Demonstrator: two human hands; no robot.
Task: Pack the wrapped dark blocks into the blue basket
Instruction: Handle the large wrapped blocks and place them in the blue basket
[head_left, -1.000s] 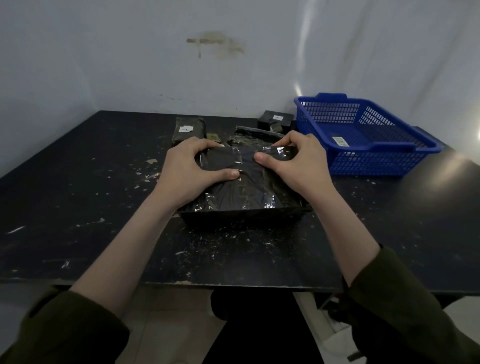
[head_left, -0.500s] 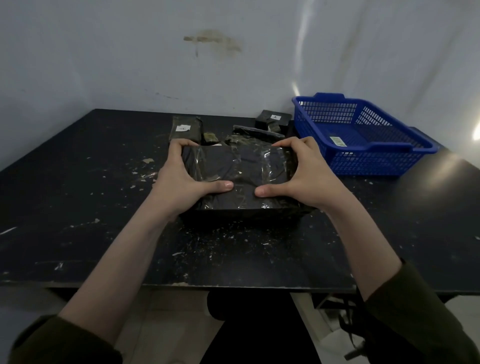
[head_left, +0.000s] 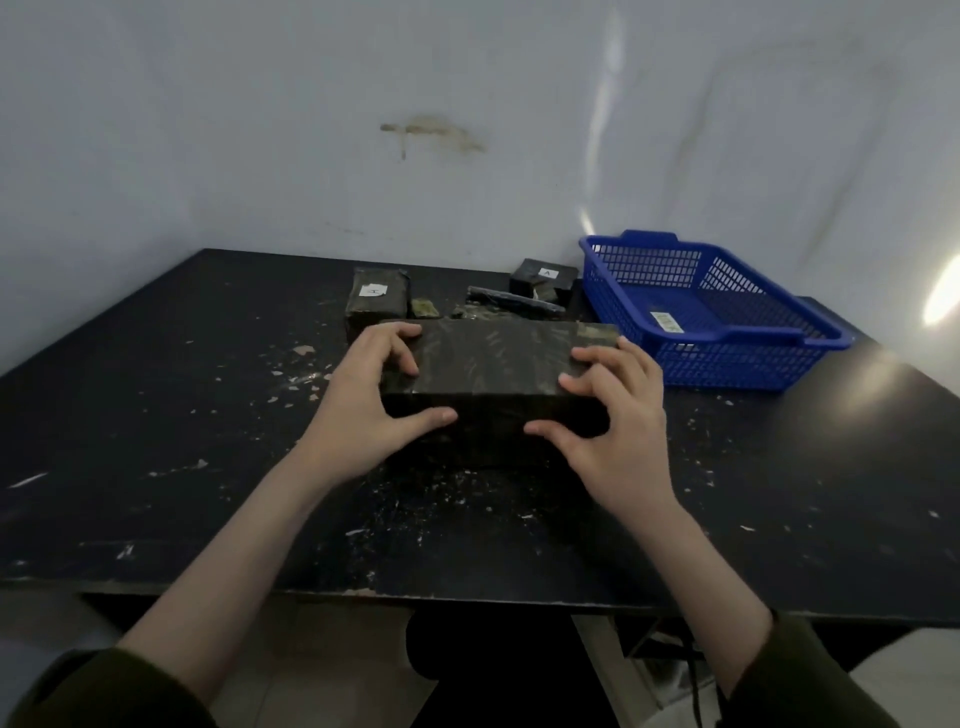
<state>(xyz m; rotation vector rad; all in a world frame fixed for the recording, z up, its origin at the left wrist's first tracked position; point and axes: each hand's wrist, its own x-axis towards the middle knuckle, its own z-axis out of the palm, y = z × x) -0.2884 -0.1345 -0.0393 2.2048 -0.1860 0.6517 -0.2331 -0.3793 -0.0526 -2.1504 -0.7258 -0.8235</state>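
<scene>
A large dark block (head_left: 493, 364) wrapped in clear film sits in the middle of the black table (head_left: 156, 415). My left hand (head_left: 374, 400) grips its left end, fingers on top and thumb on the near face. My right hand (head_left: 613, 415) grips its right end the same way. The blue basket (head_left: 727, 358) stands on the table to the right of the block, with only a small label inside. Two smaller wrapped dark blocks lie behind: one with a white label (head_left: 376, 301) at back left, another (head_left: 543, 278) beside the basket.
A flat dark wrapped piece (head_left: 511, 304) and a small scrap (head_left: 426, 307) lie just behind the large block. White flecks and bits of film litter the tabletop. A pale wall rises behind the table. The table's near edge runs below my forearms.
The film on top of the large block has been smoothed down. Both hands slid from the top middle out to the block's ends, and the view has tilted slightly.
</scene>
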